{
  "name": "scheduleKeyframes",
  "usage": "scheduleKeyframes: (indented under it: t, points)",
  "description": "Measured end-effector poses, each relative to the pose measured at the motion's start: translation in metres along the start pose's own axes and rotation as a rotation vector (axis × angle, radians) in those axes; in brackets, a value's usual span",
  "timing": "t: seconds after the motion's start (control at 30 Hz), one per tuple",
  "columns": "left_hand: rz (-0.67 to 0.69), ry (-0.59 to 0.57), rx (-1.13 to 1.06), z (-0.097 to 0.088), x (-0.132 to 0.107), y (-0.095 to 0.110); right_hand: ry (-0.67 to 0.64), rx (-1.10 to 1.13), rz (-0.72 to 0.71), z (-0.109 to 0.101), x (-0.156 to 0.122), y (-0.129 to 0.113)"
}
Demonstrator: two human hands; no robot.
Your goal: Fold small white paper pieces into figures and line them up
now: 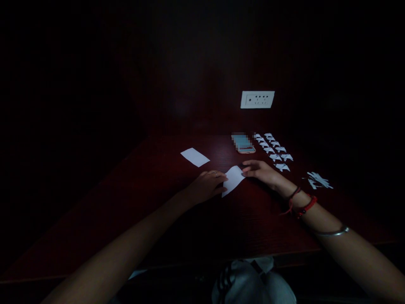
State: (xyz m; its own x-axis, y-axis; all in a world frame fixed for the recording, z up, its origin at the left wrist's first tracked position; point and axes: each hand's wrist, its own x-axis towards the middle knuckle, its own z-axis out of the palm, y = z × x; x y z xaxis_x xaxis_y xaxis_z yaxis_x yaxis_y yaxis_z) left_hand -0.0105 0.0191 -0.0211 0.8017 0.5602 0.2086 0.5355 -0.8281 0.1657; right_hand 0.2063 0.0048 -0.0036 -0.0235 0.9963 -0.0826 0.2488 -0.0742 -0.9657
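A white sheet of paper, slightly curved, is between my two hands above the dark red table. My left hand, with a ring on a finger, pinches its left edge between thumb and fingers. At the paper's upper right edge, my right hand grips it with thumb and fingertips. Another white rectangle of paper lies flat beyond my left hand. Several small folded paper pieces stand in two rows past my right hand.
A phone lies on the table left of the folded pieces. Thin white paper strips are heaped at the right. On the back wall is a white socket plate. The table's front edge runs just before my knees.
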Motion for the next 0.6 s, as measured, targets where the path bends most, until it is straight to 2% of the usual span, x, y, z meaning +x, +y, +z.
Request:
scheduleKeyframes:
  t: [0.13,0.3,0.47,0.5,0.6]
  points:
    - [0.017,0.006,0.006,0.0014,-0.0001,-0.0003,-0.053,0.067,-0.006,0.0003,-0.0021,-0.0024]
    - [0.025,0.013,0.018,0.0008,-0.0007,0.0009,0.056,-0.011,-0.033,-0.0014,-0.0001,0.0004]
    - [0.019,0.000,0.032,-0.0004,-0.0010,0.0021,-0.137,0.072,0.023,-0.0044,-0.0032,-0.0026]
    - [0.021,0.001,0.033,-0.0005,-0.0011,0.0023,-0.133,0.077,0.027,-0.0048,-0.0038,-0.0033]
    - [0.027,0.003,0.036,-0.0008,-0.0011,0.0031,-0.015,0.054,0.005,-0.0058,-0.0051,-0.0053]
